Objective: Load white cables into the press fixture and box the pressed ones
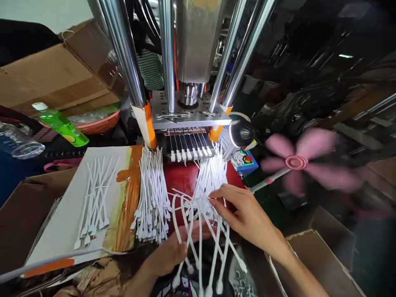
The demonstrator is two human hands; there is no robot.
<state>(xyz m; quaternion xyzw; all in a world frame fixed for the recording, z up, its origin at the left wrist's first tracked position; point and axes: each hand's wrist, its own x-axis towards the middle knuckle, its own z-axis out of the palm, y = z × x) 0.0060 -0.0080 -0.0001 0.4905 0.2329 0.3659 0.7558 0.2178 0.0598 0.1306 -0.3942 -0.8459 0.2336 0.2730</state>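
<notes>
My right hand (243, 212) pinches a bundle of short white cables (200, 235) between thumb and fingers near their upper ends. The cables fan out and hang down, with white plugs at their lower ends. Behind and below them is my left hand (168, 253), palm up, its fingers stretched out and partly hidden by the cables. A thick pile of white cables (151, 202) lies to the left, and another pile (212, 173) lies just beyond my right hand. Ahead, a row of white plugs (192, 154) sits in the dark mould of a press.
The press plate (190, 117) hangs above the mould between steel columns. At left, a small tied bundle of cables (95, 202) lies on a white board (66, 218). A pink fan (296, 162) and a black lamp (243, 132) stand right; an open carton (321, 264) is lower right.
</notes>
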